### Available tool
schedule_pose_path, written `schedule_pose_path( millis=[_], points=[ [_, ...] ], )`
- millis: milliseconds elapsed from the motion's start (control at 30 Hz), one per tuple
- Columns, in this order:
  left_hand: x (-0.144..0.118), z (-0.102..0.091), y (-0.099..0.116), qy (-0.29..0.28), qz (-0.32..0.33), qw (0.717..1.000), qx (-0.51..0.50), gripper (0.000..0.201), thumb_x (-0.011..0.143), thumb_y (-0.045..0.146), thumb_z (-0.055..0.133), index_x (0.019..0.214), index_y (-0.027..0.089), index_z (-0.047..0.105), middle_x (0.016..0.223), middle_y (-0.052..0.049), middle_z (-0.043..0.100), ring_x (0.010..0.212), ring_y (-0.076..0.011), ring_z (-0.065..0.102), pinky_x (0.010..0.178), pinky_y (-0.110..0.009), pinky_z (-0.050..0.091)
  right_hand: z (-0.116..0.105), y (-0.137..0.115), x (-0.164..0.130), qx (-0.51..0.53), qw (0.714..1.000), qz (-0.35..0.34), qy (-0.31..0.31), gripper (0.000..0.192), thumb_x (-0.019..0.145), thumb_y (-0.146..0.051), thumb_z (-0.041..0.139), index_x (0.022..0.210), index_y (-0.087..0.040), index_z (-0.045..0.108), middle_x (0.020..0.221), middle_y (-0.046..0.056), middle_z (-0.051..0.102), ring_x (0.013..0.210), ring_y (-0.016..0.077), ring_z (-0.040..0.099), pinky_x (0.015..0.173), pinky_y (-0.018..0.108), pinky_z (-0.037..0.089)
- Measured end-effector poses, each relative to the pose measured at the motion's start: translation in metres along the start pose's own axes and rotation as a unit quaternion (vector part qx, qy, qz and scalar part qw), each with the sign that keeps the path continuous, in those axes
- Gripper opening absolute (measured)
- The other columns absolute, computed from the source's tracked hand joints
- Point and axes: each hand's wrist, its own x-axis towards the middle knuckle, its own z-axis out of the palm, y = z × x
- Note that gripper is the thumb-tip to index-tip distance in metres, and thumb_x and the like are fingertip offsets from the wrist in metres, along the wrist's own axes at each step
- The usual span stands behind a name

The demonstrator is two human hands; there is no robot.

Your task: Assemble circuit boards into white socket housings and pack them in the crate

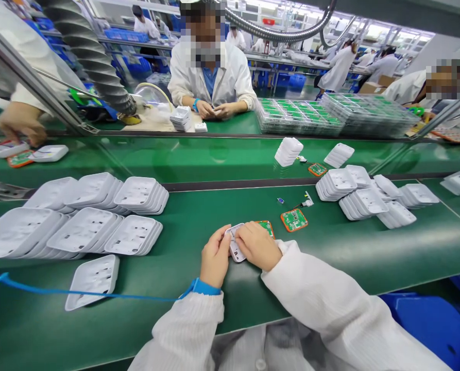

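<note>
Green surface (183,229) lies under the white shell (236,250) in front of me. The shell looks light, stiff, maybe slick; its rim seems best to hold. My left grip (215,257) is closed on that rim. My right grip (258,245) hides much of it; whether it pinches, I can't tell. Behind, a green board (267,226) is partly hidden.

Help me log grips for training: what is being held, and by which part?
A white shell, held in the left hand by its left edge; the right hand covers its upper right, and whether it grips cannot be told.
</note>
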Motion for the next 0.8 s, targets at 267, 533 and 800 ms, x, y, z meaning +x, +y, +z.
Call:
schedule_pose_path(
  millis=[267, 533, 800],
  points=[
    [0.001, -0.002, -0.002, 0.011, 0.008, 1.0, 0.022, 0.037, 0.078, 0.041, 0.059, 0.107, 0.019, 0.067, 0.099, -0.008, 0.068, 0.092, -0.0207, 0.062, 0.081, -0.033, 0.05, 0.003, 0.001, 0.0, 0.001, 1.0, -0.02, -0.016, 0.019, 0.095, -0.018, 0.039, 0.083, -0.016, 0.054, 0.082, 0.007, 0.057, 0.079, 0.0199, 0.047, 0.075, 0.032, 0.037],
    [0.0, -0.003, -0.005, 0.016, 0.002, 0.999, 0.032, 0.035, 0.079, 0.04, 0.057, 0.104, 0.019, 0.068, 0.097, -0.008, 0.068, 0.09, -0.0209, 0.063, 0.078, -0.032, 0.05, 0.011, 0.0, -0.004, -0.038, 0.997, -0.067, -0.02, 0.021, 0.096, -0.017, 0.037, 0.087, -0.015, 0.056, 0.084, 0.008, 0.057, 0.078, 0.0208, 0.044, 0.075, 0.033, 0.037],
    [-0.001, -0.003, -0.007, 0.016, -0.007, 0.999, 0.029, 0.036, 0.076, 0.039, 0.06, 0.105, 0.019, 0.067, 0.097, -0.008, 0.069, 0.084, -0.02, 0.063, 0.074, -0.032, 0.05, 0.012, -0.007, -0.002, -0.07, 0.995, -0.062, -0.045, 0.013, 0.091, -0.013, 0.045, 0.089, -0.013, 0.058, 0.086, 0.009, 0.059, 0.08, 0.0218, 0.045, 0.076, 0.035, 0.038]
  ],
)
